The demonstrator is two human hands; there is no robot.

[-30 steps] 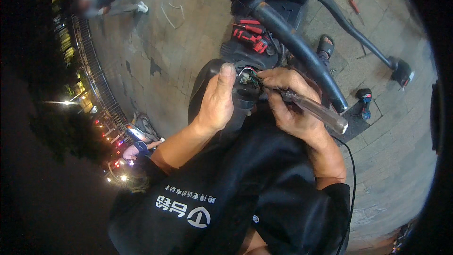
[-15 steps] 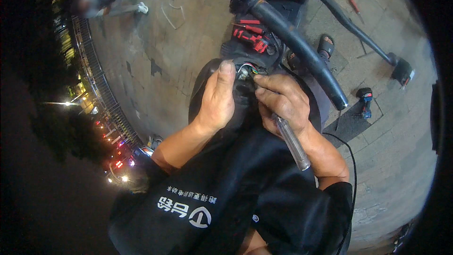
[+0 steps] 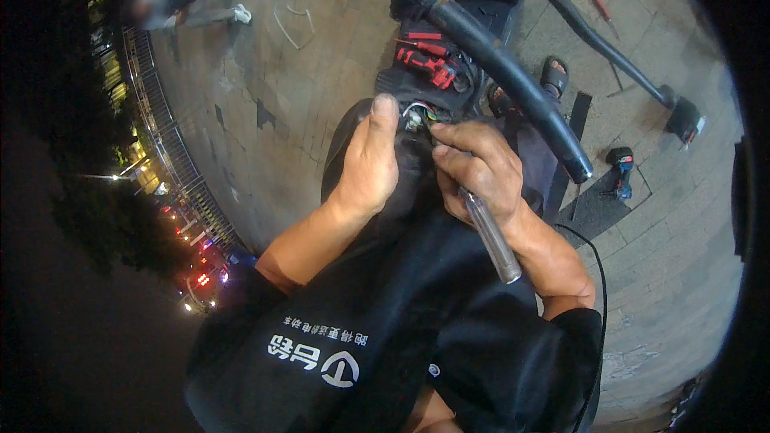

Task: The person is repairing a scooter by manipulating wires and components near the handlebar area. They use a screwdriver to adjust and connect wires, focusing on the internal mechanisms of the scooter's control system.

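My right hand is closed around a screwdriver with a translucent grey handle. The handle's butt sticks out below the palm, and the thumb and forefinger reach toward a small bundle of coloured wires. A pale connector sits among these wires, in an opening of the black vehicle body. Left of the opening, my left hand lies against the body with its thumb straight up. Its other fingers are hidden, so whether it grips anything does not show. The screwdriver's tip is hard to make out.
A black handlebar slants across the upper right. Red-handled tools lie just beyond the wires. On the pavement are a cordless drill, a red screwdriver and a sandalled foot. Another person is at far left.
My right hand and the screwdriver handle have shifted slightly left. My left hand has stayed nearly in place, and the wires look slightly more exposed.
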